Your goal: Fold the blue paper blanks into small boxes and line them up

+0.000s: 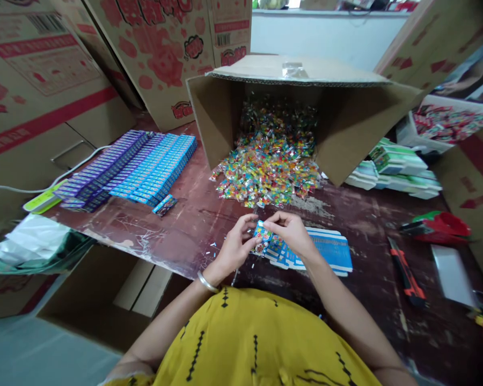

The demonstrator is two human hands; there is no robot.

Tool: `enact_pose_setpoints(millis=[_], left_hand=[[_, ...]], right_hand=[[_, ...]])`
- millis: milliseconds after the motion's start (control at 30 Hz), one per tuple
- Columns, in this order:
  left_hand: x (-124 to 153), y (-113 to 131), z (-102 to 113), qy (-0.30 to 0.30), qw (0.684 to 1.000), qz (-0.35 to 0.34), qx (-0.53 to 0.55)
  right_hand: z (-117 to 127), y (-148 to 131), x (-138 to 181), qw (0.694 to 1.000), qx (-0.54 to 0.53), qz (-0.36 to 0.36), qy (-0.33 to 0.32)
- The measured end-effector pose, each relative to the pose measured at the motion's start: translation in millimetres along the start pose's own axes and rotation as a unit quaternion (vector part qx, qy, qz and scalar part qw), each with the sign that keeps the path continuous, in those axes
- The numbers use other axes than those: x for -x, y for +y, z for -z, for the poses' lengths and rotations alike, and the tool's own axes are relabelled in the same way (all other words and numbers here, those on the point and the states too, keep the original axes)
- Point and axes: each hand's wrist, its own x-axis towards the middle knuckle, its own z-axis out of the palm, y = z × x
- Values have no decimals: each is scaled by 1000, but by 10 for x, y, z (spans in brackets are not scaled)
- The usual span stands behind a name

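A small blue printed carton [261,239] is held up in front of me between both hands. My left hand [237,242] grips its left side, thumb on the front face. My right hand [292,231] pinches the carton's upper right edge with thumb and forefinger. Beneath and to the right of it, a fanned stack of flat blue cartons [330,251] lies on the table, partly covered by my right hand. Beyond my hands, a heap of small clear packets with colourful candies [265,166] spills from a cardboard box [346,118] lying on its side.
Rows of blue boxes [153,166] and purple boxes [104,166] stand at left, a single small box [165,205] beside them. On the right lie a utility knife [406,273], a red tape dispenser [443,227] and stacked green-white cartons [398,166]. An open carton [104,295] sits below the table edge.
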Motion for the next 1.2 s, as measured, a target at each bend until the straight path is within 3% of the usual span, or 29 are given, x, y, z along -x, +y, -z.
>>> enact_pose_setpoints(millis=[233,367,433,567,667,767,900,967,1033,1133,1200], left_hand=[[-24,-2,44,-35,999,-15,32],[-30,-32,92,-25,998,5,49],[-46,-51,123,-7,998,10,63],[-93,-87,159,57,992,2,109],[-96,-122,139,89,987,7,136],[-71,-185,165,118,984,40,128],[-36,-256,548,148,987,64,-18],[-11,-252,911,233,954,35,-188],[12,-234,1316,313,864,27,-394],[12,-222,1834,337,742,72,-575],[-22,-242,2054,328,699,107,-627]], right_hand=[[-16,-8,-90,1000,-3,-26,-3],[-72,-38,-6,990,115,75,28],[-89,-60,64,979,159,123,14],[-116,-65,160,946,264,167,-88],[-173,5,140,913,337,218,-77],[-298,121,71,907,342,240,-54],[-477,232,11,910,338,232,-64],[-500,242,14,914,337,217,-61],[-466,243,36,920,331,206,-39],[-360,288,100,930,317,188,-15],[-294,361,158,935,312,169,-17]])
